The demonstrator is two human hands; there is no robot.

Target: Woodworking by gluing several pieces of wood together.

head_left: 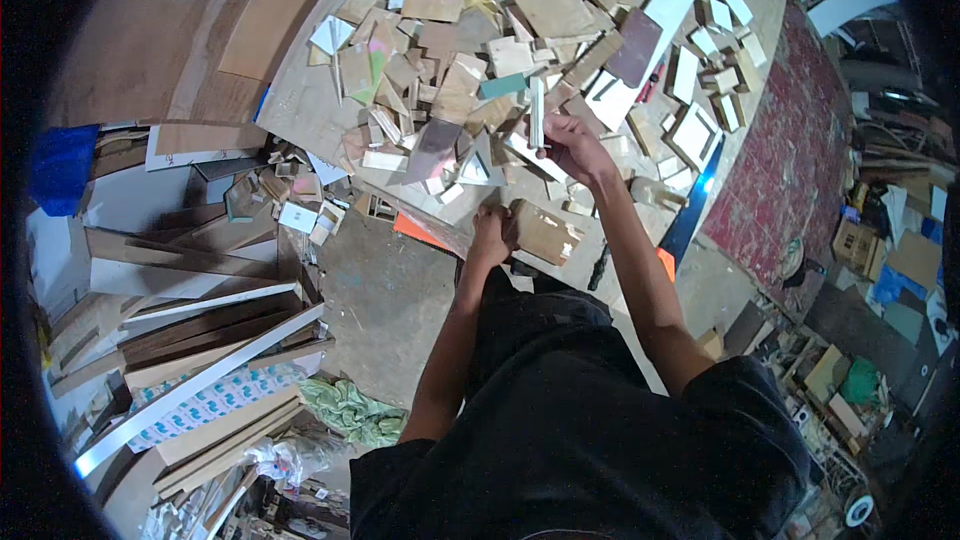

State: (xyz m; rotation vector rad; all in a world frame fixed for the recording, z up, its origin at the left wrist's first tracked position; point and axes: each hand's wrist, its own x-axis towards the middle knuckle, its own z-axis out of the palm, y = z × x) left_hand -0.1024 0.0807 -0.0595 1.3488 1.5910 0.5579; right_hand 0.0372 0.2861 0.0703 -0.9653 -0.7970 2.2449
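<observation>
My right hand [575, 148] is raised over the pile on the table. Its fingers pinch a narrow white-faced wooden strip [537, 112], which stands upright in the grip. At the table's near edge my left hand [490, 237] has its fingers curled, and what they hold, if anything, is hidden. Right beside those fingers lies a brown wooden block [546, 232] with pale chipped patches. A small green piece [503, 86] and a white triangular piece [481, 162] lie among the offcuts near my right hand.
Wooden offcuts cover much of the table [300, 80]. A white frame-shaped piece [693, 137] and a dark brown board [635, 48] lie to the right. A blue metal-like strip [690, 208] runs along the right edge. Stacked boards [215, 340] and a green cloth [352, 410] are at left.
</observation>
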